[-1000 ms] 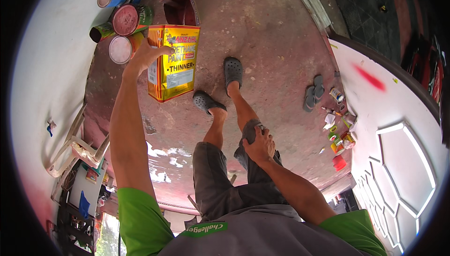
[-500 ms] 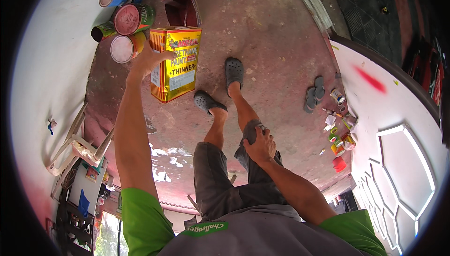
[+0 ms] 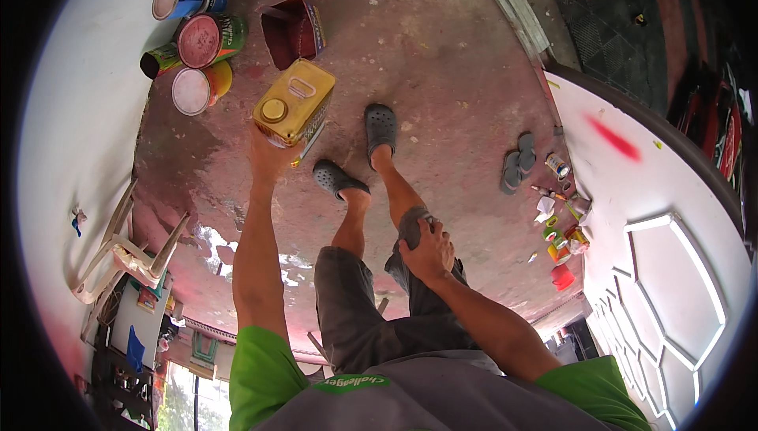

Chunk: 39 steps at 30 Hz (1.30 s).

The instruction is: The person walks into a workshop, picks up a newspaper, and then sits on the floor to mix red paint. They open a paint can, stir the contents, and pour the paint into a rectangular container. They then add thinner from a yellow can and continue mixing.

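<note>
A yellow rectangular metal can (image 3: 298, 99) now shows its top, with a round cap and a carrying handle. My left hand (image 3: 272, 147) is closed around the near side of this can, its fingers mostly hidden by the can and slightly blurred. I cannot tell whether the can's base touches the floor. On my bent right knee rests my right hand (image 3: 429, 251), fingers spread, holding nothing. Just beyond the yellow can stands a cut-open can (image 3: 286, 35) with a dark red inside.
Several used paint cans (image 3: 200, 41) stand by the left wall. A white plastic chair (image 3: 134, 261) is at the left. Slippers (image 3: 518, 164) and scattered tape rolls (image 3: 554, 237) lie along the right wall. The concrete floor (image 3: 442, 76) is paint-stained, with wet patches.
The yellow can has turned from showing its printed front to showing its top, and my left hand has come nearer with it. My right hand stays on the knee.
</note>
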{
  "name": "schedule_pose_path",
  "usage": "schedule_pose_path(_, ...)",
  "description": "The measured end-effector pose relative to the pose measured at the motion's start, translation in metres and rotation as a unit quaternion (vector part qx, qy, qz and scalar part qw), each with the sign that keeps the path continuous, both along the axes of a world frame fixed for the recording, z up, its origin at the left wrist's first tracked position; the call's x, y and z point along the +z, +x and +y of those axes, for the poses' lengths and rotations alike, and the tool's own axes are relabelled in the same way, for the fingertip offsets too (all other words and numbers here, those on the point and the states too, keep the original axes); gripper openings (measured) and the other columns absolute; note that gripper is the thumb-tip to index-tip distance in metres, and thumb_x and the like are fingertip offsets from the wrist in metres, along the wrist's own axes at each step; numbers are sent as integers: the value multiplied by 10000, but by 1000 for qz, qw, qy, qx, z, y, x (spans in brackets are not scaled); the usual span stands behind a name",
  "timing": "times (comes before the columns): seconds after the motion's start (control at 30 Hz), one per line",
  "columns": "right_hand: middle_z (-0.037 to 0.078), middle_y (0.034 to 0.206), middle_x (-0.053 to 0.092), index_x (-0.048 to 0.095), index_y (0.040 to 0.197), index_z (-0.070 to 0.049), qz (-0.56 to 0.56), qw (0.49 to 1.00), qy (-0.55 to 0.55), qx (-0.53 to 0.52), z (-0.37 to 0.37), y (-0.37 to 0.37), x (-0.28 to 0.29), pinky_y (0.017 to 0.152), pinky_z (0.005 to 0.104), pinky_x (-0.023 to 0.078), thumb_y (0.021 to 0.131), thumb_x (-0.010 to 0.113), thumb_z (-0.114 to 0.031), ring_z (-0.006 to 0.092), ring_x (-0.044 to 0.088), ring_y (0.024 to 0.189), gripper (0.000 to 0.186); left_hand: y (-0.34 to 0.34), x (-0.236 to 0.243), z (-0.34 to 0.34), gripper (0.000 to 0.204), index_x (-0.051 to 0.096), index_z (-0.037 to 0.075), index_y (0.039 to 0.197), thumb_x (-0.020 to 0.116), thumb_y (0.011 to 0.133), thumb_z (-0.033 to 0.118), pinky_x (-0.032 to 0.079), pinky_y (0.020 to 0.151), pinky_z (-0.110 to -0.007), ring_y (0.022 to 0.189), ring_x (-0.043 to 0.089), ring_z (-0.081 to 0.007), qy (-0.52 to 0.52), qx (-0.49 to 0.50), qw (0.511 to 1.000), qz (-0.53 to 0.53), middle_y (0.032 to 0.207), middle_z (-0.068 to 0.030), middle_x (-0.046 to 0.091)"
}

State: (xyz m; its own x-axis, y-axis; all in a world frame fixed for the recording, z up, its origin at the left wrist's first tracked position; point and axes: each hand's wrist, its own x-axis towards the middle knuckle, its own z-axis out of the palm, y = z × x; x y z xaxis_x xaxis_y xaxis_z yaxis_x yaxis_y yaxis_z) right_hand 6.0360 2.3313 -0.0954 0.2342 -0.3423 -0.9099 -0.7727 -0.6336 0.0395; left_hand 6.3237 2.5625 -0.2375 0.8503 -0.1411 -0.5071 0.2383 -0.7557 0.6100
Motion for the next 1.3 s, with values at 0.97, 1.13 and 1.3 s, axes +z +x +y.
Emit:
schedule_pose_path(0.97, 165, 1485, 546, 685, 1319, -88, -178, 967, -151, -104, -11, 70, 10, 1141, 574, 398, 905, 777, -357, 431, 442, 1413, 502, 91, -130, -275, 1071, 350, 0, 1487, 967, 629, 176, 465, 1094, -463, 1303, 563, -390, -214, -80, 969, -92, 1376, -226, 534)
schedule_pose_path(1.13, 178, 1511, 529, 702, 1287, -81, -153, 965, -185, -106, 11, 82, 14, 1150, 571, 391, 907, 781, -343, 438, 426, 1432, 469, 93, -183, -271, 1143, 295, -22, 1520, 1006, 658, 219, 482, 1092, -447, 1314, 589, -354, -220, -58, 970, -83, 1400, -230, 564)
schedule_pose_path(1.3, 181, 1505, 538, 710, 1272, -82, -145, 962, -204, -113, 33, 80, 12, 1149, 582, 386, 901, 790, -337, 451, 422, 1436, 457, 77, -199, -237, 1244, 183, -80, 1580, 980, 724, 341, 465, 1127, -432, 1384, 548, -369, -204, -55, 973, -89, 1480, -252, 527)
